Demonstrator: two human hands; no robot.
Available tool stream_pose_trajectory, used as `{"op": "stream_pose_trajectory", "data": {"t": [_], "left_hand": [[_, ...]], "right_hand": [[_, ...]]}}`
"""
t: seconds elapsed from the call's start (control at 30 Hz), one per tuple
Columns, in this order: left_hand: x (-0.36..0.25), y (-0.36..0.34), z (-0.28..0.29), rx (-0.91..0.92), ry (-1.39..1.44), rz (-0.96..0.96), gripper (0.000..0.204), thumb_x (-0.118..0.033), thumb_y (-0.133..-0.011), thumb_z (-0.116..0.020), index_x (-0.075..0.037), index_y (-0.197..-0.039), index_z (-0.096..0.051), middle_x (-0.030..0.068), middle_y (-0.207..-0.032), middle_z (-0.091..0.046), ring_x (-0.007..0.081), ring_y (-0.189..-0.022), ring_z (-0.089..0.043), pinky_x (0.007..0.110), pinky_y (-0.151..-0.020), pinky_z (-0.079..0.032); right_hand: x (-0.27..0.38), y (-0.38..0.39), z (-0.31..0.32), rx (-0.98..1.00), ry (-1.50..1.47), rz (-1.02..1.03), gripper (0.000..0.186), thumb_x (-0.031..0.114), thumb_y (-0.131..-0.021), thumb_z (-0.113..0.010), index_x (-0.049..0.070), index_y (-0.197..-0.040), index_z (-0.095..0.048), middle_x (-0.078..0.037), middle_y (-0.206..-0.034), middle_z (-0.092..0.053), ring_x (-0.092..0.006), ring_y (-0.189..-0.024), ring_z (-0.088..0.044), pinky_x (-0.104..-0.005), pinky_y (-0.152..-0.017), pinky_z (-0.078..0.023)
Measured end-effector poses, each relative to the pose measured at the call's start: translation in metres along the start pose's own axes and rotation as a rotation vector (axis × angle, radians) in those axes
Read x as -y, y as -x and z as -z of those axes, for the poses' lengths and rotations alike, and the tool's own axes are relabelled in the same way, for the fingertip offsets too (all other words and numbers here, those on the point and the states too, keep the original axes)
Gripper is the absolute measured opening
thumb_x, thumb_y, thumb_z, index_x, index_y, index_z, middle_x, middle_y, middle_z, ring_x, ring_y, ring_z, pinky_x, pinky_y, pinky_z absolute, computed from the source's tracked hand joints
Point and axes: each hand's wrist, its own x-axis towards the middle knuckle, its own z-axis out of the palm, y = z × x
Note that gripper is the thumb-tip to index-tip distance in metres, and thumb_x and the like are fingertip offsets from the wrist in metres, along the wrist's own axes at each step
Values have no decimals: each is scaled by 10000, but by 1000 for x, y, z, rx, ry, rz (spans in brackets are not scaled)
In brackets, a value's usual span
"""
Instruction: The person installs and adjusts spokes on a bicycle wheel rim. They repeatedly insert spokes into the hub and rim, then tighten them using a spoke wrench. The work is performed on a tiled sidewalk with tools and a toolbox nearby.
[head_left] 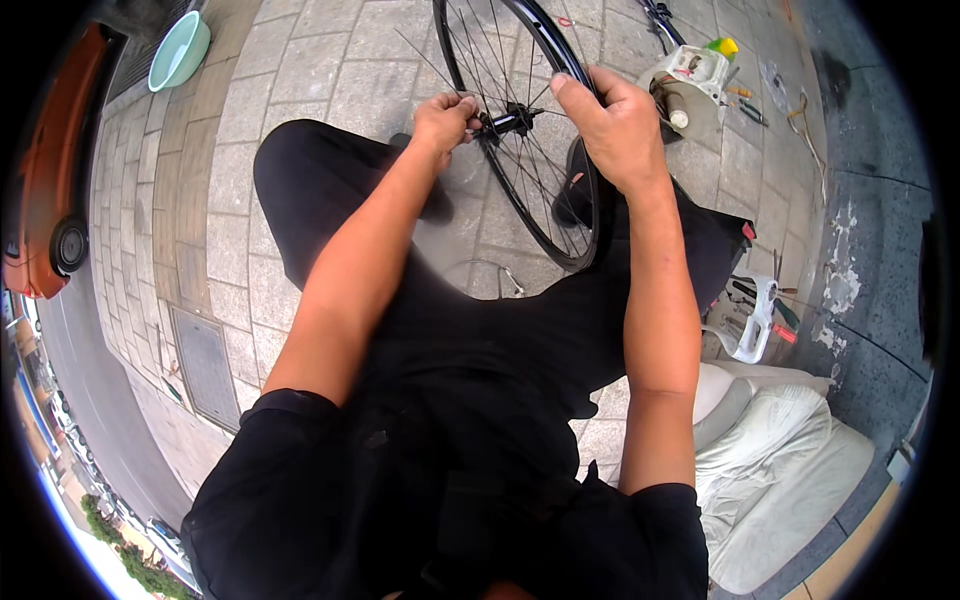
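Note:
A black bicycle wheel point(527, 222) stands tilted between my knees, its thin spokes running to a black hub point(513, 121). My right hand point(622, 128) is closed round the wheel's right side, thumb along the rim. Beside the hub's left end, my left hand point(445, 124) is closed in a pinch. A thin spoke point(424, 60) sticks out past the rim at the upper left and runs down to those fingers. Its lower end is hidden by them.
A cut-open white container point(700, 68) with tools stands at the right. Near my right knee lie a white plastic piece point(757, 320) and several hand tools. Pale covered cushions point(780, 470) are at the lower right. Far left are a mint basin point(180, 50) and an orange car point(52, 170).

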Motion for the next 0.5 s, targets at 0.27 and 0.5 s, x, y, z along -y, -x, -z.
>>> {"op": "stream_pose_trajectory", "data": {"t": [0.27,0.5], "left_hand": [[2,36,1,-36,-64,-153,200,-180,-1006,-664,9,-1065,-691,57,-931,-711,162,-851,-695,294,-724,-553],[8,88,19,351,-840,-965,169,-80,-897,-744,-40,-1060,-717,128,-1148,-695,287,-995,-676,356,-859,-558]], "right_hand": [[8,5,0,-2,-28,-40,424,377,-910,-715,-48,-911,-707,-23,-654,-571,-95,-638,-490,-304,-593,-443],[3,-1,-8,13,-137,2,449,396,-873,-705,-51,-905,-715,-68,-656,-609,-132,-621,-550,-321,-606,-476]]}}
